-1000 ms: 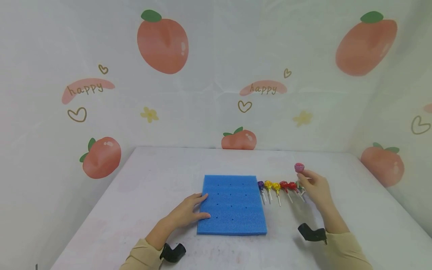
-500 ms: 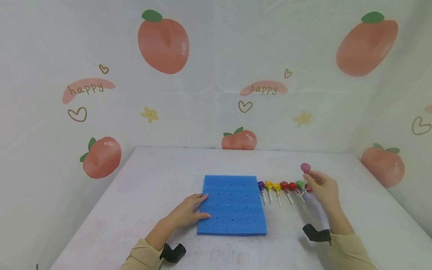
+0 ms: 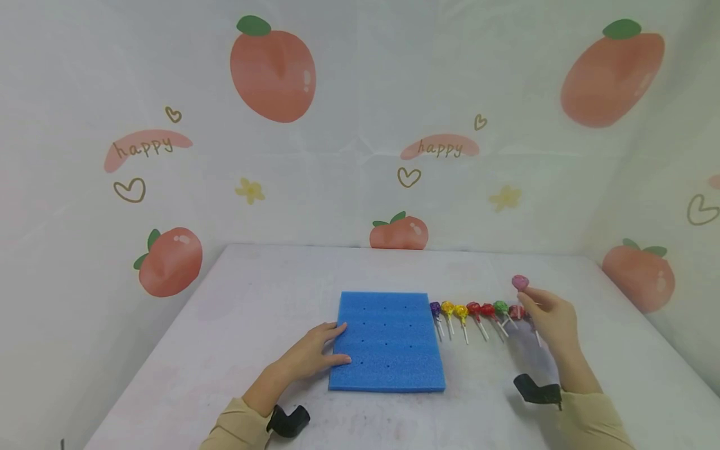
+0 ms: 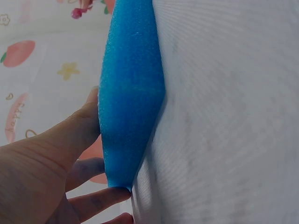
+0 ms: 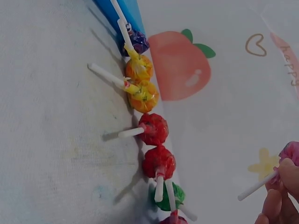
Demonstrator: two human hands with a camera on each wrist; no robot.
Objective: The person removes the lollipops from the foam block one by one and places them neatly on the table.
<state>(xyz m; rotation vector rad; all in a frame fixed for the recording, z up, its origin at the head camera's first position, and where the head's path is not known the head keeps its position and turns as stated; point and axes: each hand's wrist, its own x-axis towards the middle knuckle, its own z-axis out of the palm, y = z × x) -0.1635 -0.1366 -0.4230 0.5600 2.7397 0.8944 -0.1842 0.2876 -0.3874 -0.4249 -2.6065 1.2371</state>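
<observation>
My left hand (image 3: 306, 353) rests at the left edge of a blue foam board (image 3: 388, 369), its fingers spread and its thumb over the top face. In the left wrist view the fingers touch the foam's side (image 4: 131, 93). My right hand (image 3: 554, 319) pinches a pink lollipop (image 3: 520, 283) between thumb and fingers, just under the candy, raised above the right end of a lollipop row. The right wrist view shows that lollipop's white stick (image 5: 257, 186) sticking out below the fingers (image 5: 273, 203). Small dark holes dot the board's top.
Right of the board lies a row of wrapped lollipops: purple (image 3: 435, 309), yellow (image 3: 461, 311), red (image 3: 474, 309), green (image 3: 500, 307) and a red-and-white one (image 3: 516, 312). Another is partly hidden behind my right hand. A printed cloth backdrop (image 3: 332, 187) stands behind the white table (image 3: 270, 281).
My right hand has moved right along the row with the pink lollipop, uncovering the green and red-and-white lollipops. The left hand and board have stayed still.
</observation>
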